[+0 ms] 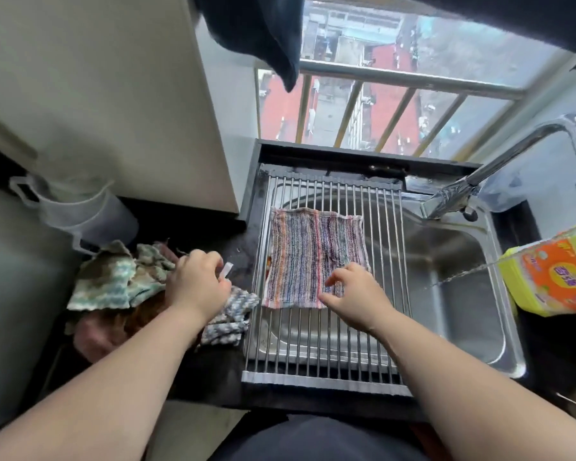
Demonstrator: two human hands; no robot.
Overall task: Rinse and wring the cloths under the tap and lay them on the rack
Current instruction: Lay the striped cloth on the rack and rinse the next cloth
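Note:
A striped multicolour cloth [313, 254] lies flat on the steel roll-up rack [313, 361] over the left half of the sink [463, 294]. My right hand [353, 297] rests on the cloth's near right corner with fingers spread. My left hand [197, 284] is on the heap of cloths [113, 281] on the dark counter left of the rack, fingers curled on a blue-white knitted cloth [233, 314] with a small white label. The tap [479, 181] reaches in from the right. A thin stream of water [463, 276] arcs into the sink.
A clear plastic jug [80, 211] stands behind the cloth heap. A yellow-orange pack [552, 274] sits at the sink's right edge. A white cabinet side [113, 94] rises at the left. Dark garments [263, 34] hang above, before a barred window.

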